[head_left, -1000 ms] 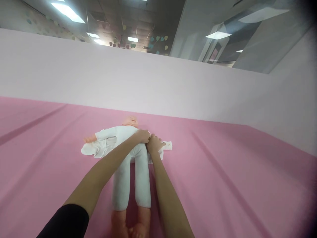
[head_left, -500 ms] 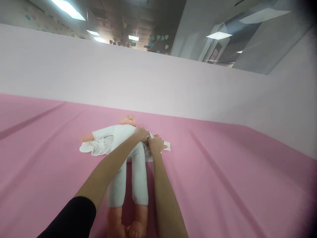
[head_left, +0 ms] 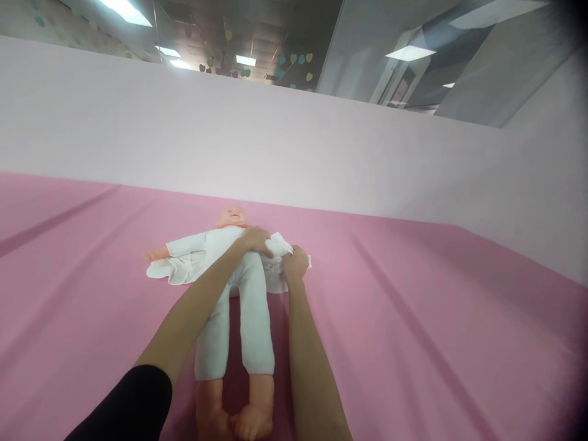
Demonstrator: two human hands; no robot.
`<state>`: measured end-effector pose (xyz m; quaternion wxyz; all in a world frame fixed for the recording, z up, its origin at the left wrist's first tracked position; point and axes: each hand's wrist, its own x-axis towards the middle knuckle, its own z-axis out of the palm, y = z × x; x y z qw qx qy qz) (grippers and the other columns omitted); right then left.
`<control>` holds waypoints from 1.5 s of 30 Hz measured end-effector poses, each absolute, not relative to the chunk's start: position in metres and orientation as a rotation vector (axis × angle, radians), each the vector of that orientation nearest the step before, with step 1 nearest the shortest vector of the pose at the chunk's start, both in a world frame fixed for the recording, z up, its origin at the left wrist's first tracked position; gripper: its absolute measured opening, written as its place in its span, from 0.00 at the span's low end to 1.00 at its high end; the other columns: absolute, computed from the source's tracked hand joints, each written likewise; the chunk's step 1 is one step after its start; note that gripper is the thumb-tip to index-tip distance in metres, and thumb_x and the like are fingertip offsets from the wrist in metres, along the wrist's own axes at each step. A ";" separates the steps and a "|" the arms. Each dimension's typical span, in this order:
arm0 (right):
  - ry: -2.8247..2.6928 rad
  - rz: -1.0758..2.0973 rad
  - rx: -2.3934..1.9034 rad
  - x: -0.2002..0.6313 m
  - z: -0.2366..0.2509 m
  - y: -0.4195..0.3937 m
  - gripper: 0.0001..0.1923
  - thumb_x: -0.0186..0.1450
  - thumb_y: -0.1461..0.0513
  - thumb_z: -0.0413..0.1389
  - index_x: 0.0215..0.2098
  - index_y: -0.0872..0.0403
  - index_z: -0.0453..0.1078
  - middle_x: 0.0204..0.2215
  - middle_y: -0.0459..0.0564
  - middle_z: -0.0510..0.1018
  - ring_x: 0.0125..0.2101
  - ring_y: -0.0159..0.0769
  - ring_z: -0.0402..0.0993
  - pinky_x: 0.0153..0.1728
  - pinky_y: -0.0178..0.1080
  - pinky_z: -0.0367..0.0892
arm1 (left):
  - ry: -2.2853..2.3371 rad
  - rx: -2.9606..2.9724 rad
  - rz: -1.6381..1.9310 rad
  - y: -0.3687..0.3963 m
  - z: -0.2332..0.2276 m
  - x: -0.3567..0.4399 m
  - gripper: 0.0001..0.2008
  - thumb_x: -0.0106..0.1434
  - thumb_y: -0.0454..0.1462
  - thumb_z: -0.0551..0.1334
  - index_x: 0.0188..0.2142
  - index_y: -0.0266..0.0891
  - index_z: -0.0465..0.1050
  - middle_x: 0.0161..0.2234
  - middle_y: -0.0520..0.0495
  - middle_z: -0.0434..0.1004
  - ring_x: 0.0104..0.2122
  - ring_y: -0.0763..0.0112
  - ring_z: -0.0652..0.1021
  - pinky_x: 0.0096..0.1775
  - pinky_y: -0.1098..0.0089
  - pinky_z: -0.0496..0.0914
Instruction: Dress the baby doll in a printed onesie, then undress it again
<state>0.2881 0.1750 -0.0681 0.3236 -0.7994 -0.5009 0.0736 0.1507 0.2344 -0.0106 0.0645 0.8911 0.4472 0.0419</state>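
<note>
A baby doll (head_left: 257, 306) with a white cloth body lies on its back, head away from me and bare feet nearest. Beneath its upper body a white baby garment (head_left: 181, 269) is spread out, showing on both sides. My left hand (head_left: 256, 240) is closed around the doll's arm on the right side, close to the shoulder; that arm's end is hidden in white cloth. Just to the right, my right hand (head_left: 296, 263) grips the edge of the garment's cloth, with the fingertips partly hidden. The doll's other arm stretches out to the left over the garment.
A pink padded mat (head_left: 390, 343) with creases lies under everything. Behind the doll's head rises a low white wall (head_left: 275, 147), with glass (head_left: 358, 61) above it bearing heart-shaped stickers and reflections of ceiling lights.
My right hand has moved slightly right, away from the left hand, drawing a fold of white cloth out between them. My left hand stays at the doll's arm. The view has shifted a little.
</note>
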 end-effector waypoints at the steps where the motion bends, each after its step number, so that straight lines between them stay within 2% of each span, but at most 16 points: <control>1: -1.304 0.188 -2.082 0.290 -0.070 0.176 0.20 0.60 0.69 0.43 0.45 0.57 0.71 0.43 0.57 0.75 0.42 0.43 0.71 0.39 0.37 0.61 | 1.349 2.681 0.145 0.236 -0.011 0.149 0.27 0.47 0.52 0.67 0.43 0.39 0.76 0.45 0.38 0.77 0.46 0.52 0.73 0.48 0.61 0.63; 8: -1.155 0.144 -1.968 0.294 -0.086 0.185 0.18 0.59 0.68 0.46 0.44 0.59 0.72 0.47 0.61 0.72 0.46 0.45 0.68 0.45 0.39 0.60 | 1.278 2.688 0.181 0.247 -0.019 0.144 0.32 0.45 0.52 0.68 0.48 0.42 0.72 0.52 0.42 0.73 0.50 0.52 0.72 0.49 0.63 0.62; 13: -1.061 0.289 -1.847 0.300 -0.096 0.196 0.18 0.56 0.67 0.48 0.43 0.59 0.71 0.38 0.56 0.77 0.38 0.43 0.70 0.41 0.39 0.62 | 1.231 2.671 0.164 0.242 -0.013 0.140 0.29 0.44 0.50 0.67 0.46 0.45 0.71 0.48 0.50 0.75 0.45 0.60 0.74 0.46 0.66 0.64; 16: -1.017 0.319 -1.800 0.304 -0.099 0.199 0.19 0.53 0.68 0.48 0.41 0.57 0.71 0.36 0.54 0.77 0.37 0.41 0.70 0.40 0.38 0.63 | 1.171 2.642 0.163 0.237 -0.009 0.139 0.27 0.45 0.49 0.66 0.44 0.45 0.70 0.46 0.52 0.76 0.42 0.64 0.75 0.44 0.69 0.64; 20: -0.967 0.357 -1.755 0.305 -0.101 0.197 0.21 0.52 0.69 0.46 0.42 0.56 0.71 0.38 0.52 0.78 0.37 0.38 0.70 0.39 0.35 0.63 | 1.185 2.676 0.177 0.227 -0.010 0.147 0.31 0.46 0.53 0.63 0.49 0.45 0.67 0.46 0.50 0.76 0.43 0.62 0.75 0.49 0.63 0.62; 22: -0.929 0.376 -1.751 0.306 -0.101 0.196 0.21 0.52 0.69 0.46 0.43 0.56 0.70 0.39 0.51 0.78 0.38 0.36 0.71 0.39 0.33 0.64 | 1.196 2.778 0.161 0.222 -0.013 0.153 0.32 0.46 0.54 0.63 0.50 0.44 0.69 0.44 0.47 0.77 0.44 0.59 0.74 0.51 0.59 0.61; 26: -0.897 0.345 -1.794 0.308 -0.100 0.196 0.21 0.54 0.69 0.47 0.45 0.57 0.70 0.41 0.52 0.77 0.40 0.35 0.72 0.42 0.32 0.64 | 1.169 2.872 0.225 0.218 -0.017 0.157 0.27 0.49 0.53 0.62 0.46 0.45 0.75 0.42 0.45 0.78 0.44 0.57 0.75 0.47 0.62 0.64; 30: -0.905 0.316 -1.857 0.311 -0.099 0.197 0.21 0.55 0.67 0.49 0.46 0.58 0.71 0.41 0.53 0.78 0.39 0.36 0.73 0.42 0.32 0.64 | 1.157 2.815 0.286 0.224 -0.019 0.155 0.27 0.50 0.52 0.61 0.48 0.46 0.75 0.42 0.46 0.78 0.42 0.59 0.76 0.44 0.64 0.66; 36: -0.839 0.338 -1.800 0.318 -0.106 0.202 0.19 0.53 0.66 0.52 0.42 0.57 0.75 0.37 0.52 0.79 0.36 0.37 0.74 0.38 0.32 0.66 | 1.126 2.743 0.320 0.228 -0.019 0.152 0.25 0.51 0.49 0.62 0.49 0.47 0.75 0.46 0.48 0.78 0.44 0.60 0.76 0.44 0.67 0.66; 41: -0.658 0.450 -1.750 0.320 -0.111 0.207 0.20 0.50 0.65 0.53 0.40 0.57 0.76 0.35 0.51 0.79 0.33 0.36 0.73 0.30 0.31 0.65 | 1.071 2.703 0.331 0.229 -0.017 0.149 0.24 0.49 0.46 0.63 0.47 0.46 0.75 0.43 0.49 0.79 0.40 0.62 0.77 0.40 0.68 0.66; 45: -0.610 0.510 -1.713 0.320 -0.110 0.208 0.17 0.48 0.66 0.51 0.34 0.56 0.76 0.24 0.46 0.75 0.26 0.33 0.69 0.22 0.31 0.62 | 1.010 2.665 0.330 0.229 -0.014 0.145 0.24 0.48 0.44 0.63 0.47 0.45 0.75 0.40 0.51 0.80 0.38 0.64 0.77 0.39 0.69 0.66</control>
